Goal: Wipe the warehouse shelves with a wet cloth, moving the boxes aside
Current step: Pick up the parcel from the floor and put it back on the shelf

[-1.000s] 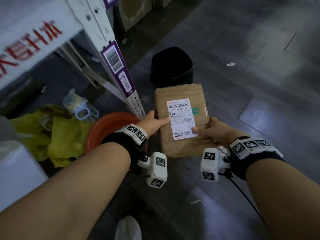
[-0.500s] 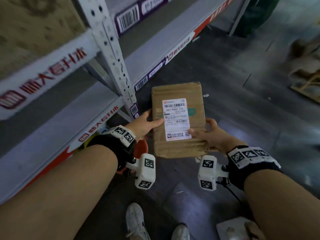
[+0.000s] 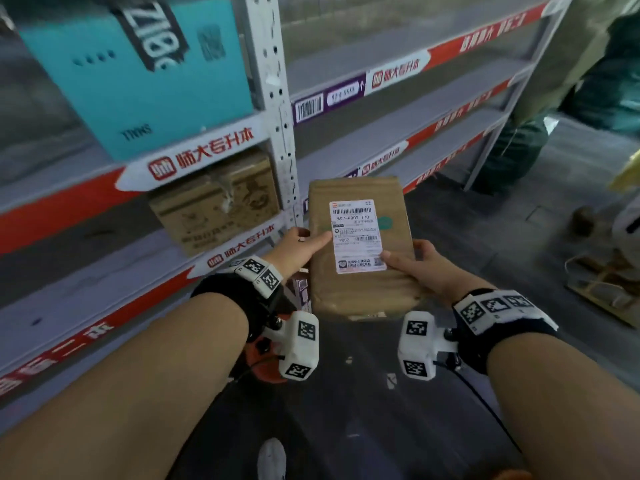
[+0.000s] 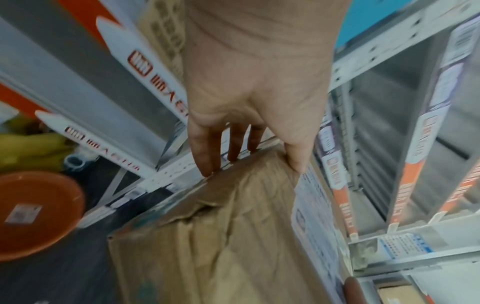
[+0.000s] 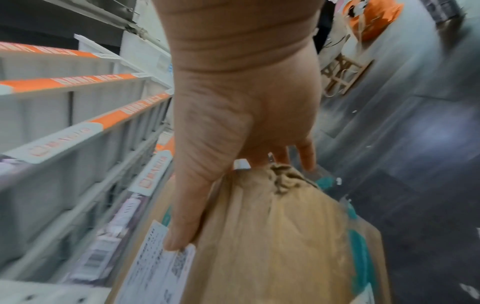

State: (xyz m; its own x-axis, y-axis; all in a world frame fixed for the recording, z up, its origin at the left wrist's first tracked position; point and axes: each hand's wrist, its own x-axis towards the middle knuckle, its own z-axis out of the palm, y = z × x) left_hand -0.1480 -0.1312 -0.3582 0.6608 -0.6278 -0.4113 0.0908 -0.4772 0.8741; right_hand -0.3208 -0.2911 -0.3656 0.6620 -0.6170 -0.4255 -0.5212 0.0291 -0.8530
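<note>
I hold a brown paper-wrapped parcel (image 3: 360,292) with a white shipping label (image 3: 356,235) in the air in front of the grey shelf rack (image 3: 398,133). My left hand (image 3: 301,247) grips its left edge, thumb on the top face, fingers underneath. My right hand (image 3: 412,265) grips its right near corner, thumb on the label. The left wrist view shows the left hand (image 4: 249,131) with its thumb on the parcel (image 4: 228,236). In the right wrist view, the right hand (image 5: 233,144) has its thumb pressed on the parcel (image 5: 272,236). No cloth is in view.
A teal box (image 3: 138,71) stands on an upper shelf and a brown carton (image 3: 214,202) on the shelf below, both left of the white upright post (image 3: 277,109). An orange basin (image 4: 36,214) sits on the floor by the rack. Bags and a wooden frame (image 3: 602,282) lie at right.
My view has risen from the floor and basin to the shelf levels. Both hands carried the parcel upward, keeping the same grip on it.
</note>
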